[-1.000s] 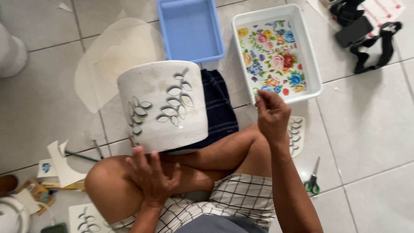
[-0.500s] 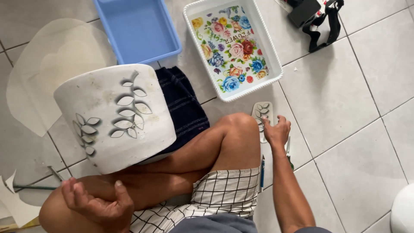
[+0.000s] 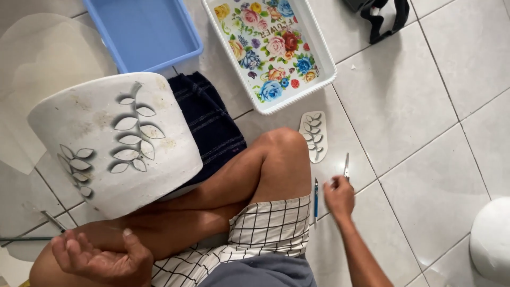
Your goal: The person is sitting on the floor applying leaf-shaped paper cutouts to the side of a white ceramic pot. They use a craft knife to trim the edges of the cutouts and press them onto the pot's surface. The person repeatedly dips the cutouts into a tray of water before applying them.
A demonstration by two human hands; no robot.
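- My right hand (image 3: 339,195) is down at the tiled floor (image 3: 425,106), fingers curled around the lower end of a thin metal blade tool (image 3: 346,166); the blade tip points away from me. How firmly the fingers close on it I cannot tell.
- Just beside that hand, toward my knee, a blue pen (image 3: 316,199) lies on the floor, not touched.
- Beyond the blade tip lies a leaf-pattern cutout (image 3: 313,135), flat on the tile and apart from the hand.
- Farther out stands a white tray with a flower print (image 3: 276,50); a blue plastic tray (image 3: 143,32) sits next to it.
- My left hand (image 3: 101,258) rests palm up on my left leg, fingers loosely bent, holding nothing.
- Directly above the left hand, a large pale pot with leaf-shaped cutouts (image 3: 117,141) lies tilted across my legs, with a dark cloth (image 3: 210,125) under it.
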